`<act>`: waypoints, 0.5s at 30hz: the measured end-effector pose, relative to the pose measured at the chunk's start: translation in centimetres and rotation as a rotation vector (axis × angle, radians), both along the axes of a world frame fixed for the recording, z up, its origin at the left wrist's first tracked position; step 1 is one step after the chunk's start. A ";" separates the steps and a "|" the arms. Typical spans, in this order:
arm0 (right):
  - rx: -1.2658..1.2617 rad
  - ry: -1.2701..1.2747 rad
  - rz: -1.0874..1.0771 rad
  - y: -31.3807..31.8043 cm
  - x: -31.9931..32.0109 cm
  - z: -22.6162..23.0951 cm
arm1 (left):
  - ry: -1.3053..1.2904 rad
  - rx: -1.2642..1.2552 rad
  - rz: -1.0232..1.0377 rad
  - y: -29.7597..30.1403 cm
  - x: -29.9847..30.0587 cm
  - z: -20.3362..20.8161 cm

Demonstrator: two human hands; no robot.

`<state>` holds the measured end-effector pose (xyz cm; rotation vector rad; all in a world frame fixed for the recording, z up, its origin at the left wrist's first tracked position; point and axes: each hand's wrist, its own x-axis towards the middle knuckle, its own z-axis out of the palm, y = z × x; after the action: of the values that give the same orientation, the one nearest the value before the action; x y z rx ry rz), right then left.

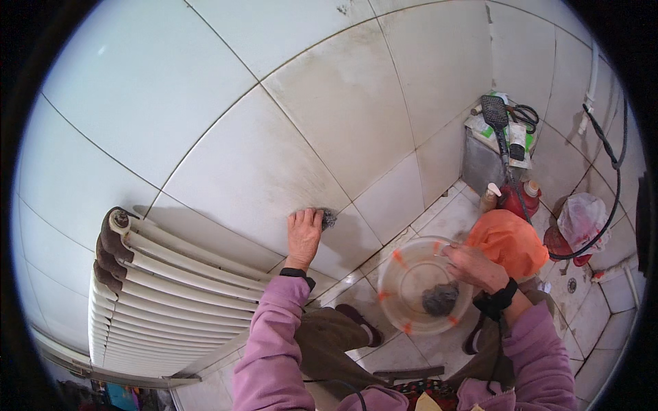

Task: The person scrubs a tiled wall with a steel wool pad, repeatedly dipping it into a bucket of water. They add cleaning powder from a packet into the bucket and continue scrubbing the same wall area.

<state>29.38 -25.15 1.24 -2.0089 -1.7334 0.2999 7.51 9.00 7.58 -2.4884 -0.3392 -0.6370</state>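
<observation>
White tiled wall (226, 171) fills the far side and left of the head view, with grey smudges on the tile above the left hand. Left hand (304, 236): fingers bent around a dark grey scouring pad (329, 218), pressed to the wall low down; the pad sticks out on the right of the fingers, rest hidden under them. Right hand (476, 266): thumb and fingers clenched on the far right rim of a clear plastic basin (404, 281) with orange marks around its side; exact finger placement partly hidden. Dark grey wad (439, 299) lies inside the basin, toward its near right. Purple sleeves (274, 335) on both arms, black band on each wrist.

Left: white ribbed radiator (199, 288) along the wall, brown covering on its far left end. Right of the basin: orange plastic bag (507, 236), just beside the right hand. Farther: red jug (514, 201) and a pump bottle (489, 199) side by side. Far right corner: grey box (480, 164), black paddle hairbrush (495, 113) and black-handled scissors (526, 118) on top. Far right: white plastic bag (584, 218), black hose (619, 179) looping past it. Near: brown trouser legs, dark shoes (363, 327) on floor tiles.
</observation>
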 end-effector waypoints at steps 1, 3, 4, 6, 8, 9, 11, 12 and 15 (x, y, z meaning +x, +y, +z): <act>0.010 -0.005 0.003 -0.1 0.0 0.0 | -0.011 0.002 -0.006 0.0 0.1 0.0; 0.001 0.007 0.009 -0.2 0.0 0.1 | -0.045 0.015 -0.028 0.3 -0.1 1.3; 0.007 0.016 0.013 -0.2 -0.1 0.2 | -0.132 -0.004 0.018 0.7 -0.3 2.5; -0.063 0.009 -0.008 -0.1 -0.2 0.4 | -0.293 0.036 0.030 1.5 0.1 4.7; -0.073 0.011 -0.007 0.0 -0.4 0.6 | -0.347 0.032 0.014 1.5 0.5 5.1; -0.041 0.014 0.002 0.0 -0.4 0.7 | -0.318 0.016 -0.009 1.4 0.9 4.6; -0.003 0.014 0.006 0.1 -0.3 0.9 | -0.187 0.037 -0.047 0.9 1.7 2.7; 0.002 0.015 0.005 0.1 -0.3 0.9 | -0.097 0.035 -0.044 0.6 1.9 1.5; 0.005 0.022 0.006 -0.1 -0.1 0.8 | -0.062 -0.085 0.006 -0.3 2.0 -1.2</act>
<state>29.27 -25.24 2.06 -1.9903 -1.7252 0.3186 9.48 8.69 6.36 -2.5507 -0.4047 -0.7126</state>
